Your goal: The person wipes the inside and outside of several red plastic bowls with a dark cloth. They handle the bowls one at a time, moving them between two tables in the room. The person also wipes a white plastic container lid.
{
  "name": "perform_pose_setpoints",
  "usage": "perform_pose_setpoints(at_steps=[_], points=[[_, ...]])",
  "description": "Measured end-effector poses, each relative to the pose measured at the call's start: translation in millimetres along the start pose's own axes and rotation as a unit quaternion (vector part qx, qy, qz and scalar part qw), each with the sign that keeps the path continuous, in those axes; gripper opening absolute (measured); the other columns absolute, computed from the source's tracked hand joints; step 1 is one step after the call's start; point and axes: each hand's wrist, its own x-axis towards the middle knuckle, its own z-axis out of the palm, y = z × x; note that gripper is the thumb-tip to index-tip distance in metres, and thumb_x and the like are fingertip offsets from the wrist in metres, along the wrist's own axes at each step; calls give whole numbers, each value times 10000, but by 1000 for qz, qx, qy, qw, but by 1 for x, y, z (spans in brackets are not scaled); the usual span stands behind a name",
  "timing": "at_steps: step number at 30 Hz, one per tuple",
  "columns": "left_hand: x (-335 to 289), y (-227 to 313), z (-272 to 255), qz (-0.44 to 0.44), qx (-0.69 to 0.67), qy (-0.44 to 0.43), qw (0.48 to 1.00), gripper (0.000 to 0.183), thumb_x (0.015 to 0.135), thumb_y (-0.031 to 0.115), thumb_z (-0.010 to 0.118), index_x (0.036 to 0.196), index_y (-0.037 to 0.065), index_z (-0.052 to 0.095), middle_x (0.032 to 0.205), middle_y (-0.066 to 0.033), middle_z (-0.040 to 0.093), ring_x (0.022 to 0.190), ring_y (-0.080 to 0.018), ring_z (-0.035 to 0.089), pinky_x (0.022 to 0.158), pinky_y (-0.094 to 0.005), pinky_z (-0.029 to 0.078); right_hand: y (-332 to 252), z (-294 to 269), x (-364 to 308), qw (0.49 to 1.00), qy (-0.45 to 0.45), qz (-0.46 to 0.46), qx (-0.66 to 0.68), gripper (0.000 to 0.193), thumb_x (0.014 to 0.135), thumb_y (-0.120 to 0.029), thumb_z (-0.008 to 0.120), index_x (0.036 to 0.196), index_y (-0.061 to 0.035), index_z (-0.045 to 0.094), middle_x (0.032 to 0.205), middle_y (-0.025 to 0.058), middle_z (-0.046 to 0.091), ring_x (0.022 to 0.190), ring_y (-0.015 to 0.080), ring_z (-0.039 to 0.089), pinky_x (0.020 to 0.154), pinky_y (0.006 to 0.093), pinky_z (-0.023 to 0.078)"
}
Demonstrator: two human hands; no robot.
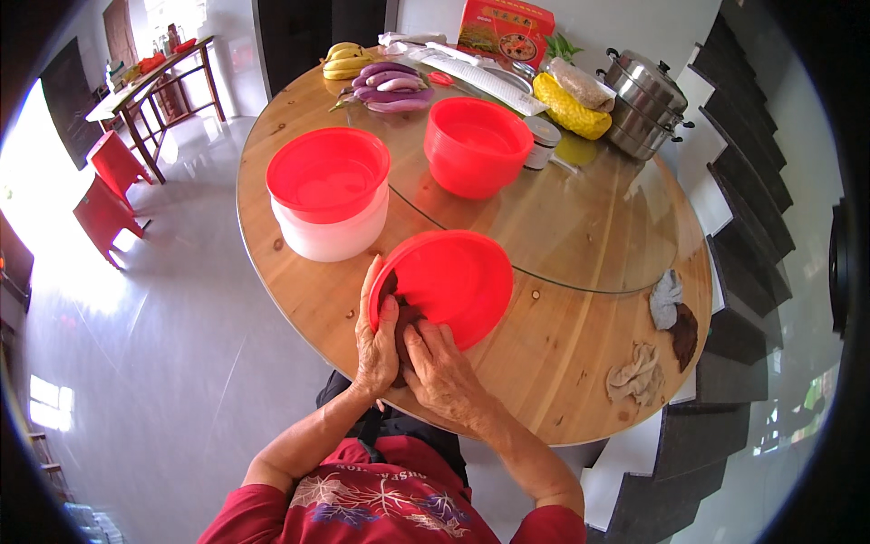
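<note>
Over the near edge of the round wooden table, a red plastic basin (458, 281) is held tilted. My left hand (373, 340) closes on its left rim, thumb toward the inside and fingers along the outer wall. A dark brown cloth (404, 331) is bunched against the near rim between my hands. My right hand (444, 370) has its fingers curled on this cloth, pressing it to the basin. Farther off stands a stack of red basins (478, 177). Left of it, another red basin (328, 177) sits on top of pale pinkish-white basins (331, 238).
A glass turntable (580, 245) covers the table's middle. Behind lie bananas (347, 62), eggplants (394, 86), a red box (505, 32), a yellow bag (571, 104) and a steel steamer pot (642, 104). Crumpled rags (636, 374) lie at the right edge, beside dark stairs (716, 408).
</note>
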Motion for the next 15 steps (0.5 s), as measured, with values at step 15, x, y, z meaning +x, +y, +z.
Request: perform_pose_setpoints(at_steps=[15], points=[[-2, 22, 4, -1, 96, -27, 995, 548, 986, 321, 395, 1432, 24, 279, 1451, -138, 339, 1349, -226, 293, 1110, -349, 209, 32, -52, 33, 931, 173, 73, -312, 401, 770, -101, 593, 1165, -158, 565, 1051, 142, 511, 754, 259, 583, 603, 321, 540]])
